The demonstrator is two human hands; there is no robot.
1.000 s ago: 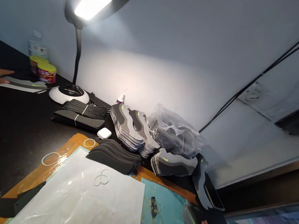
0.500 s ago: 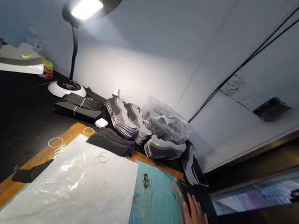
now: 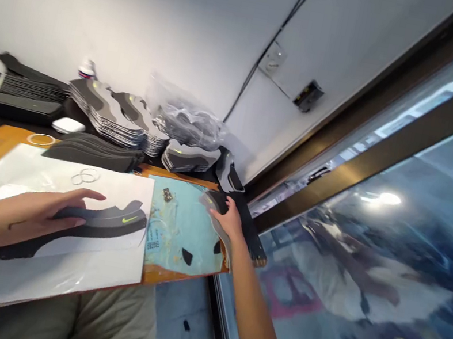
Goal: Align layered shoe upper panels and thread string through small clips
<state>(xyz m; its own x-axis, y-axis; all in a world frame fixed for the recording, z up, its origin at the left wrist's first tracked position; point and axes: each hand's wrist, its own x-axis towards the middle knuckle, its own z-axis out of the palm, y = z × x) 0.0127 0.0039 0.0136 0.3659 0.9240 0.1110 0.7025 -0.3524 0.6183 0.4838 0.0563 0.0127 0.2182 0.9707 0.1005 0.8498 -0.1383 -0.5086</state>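
Observation:
My left hand (image 3: 45, 213) lies flat, fingers spread, on a long grey and black shoe panel with a green swoosh (image 3: 107, 221), which rests on a white sheet (image 3: 53, 180) over a board. My right hand (image 3: 228, 222) reaches to the board's right edge and its fingers curl over a grey cut piece (image 3: 214, 202) on a stack there. Whether it grips that piece is unclear.
Stacks of grey cut panels (image 3: 109, 114), dark foam pieces (image 3: 94, 149) and a plastic bag (image 3: 187, 119) line the back by the wall. Rubber bands (image 3: 86, 175) lie on the sheet. A turquoise mat (image 3: 175, 225) covers the board's right part. A window (image 3: 370, 247) runs along the right.
The view swung right and the lamp left the frame. My left hand brought a swoosh panel from the far left down onto the white sheet. My right hand moved up onto the stack at the edge.

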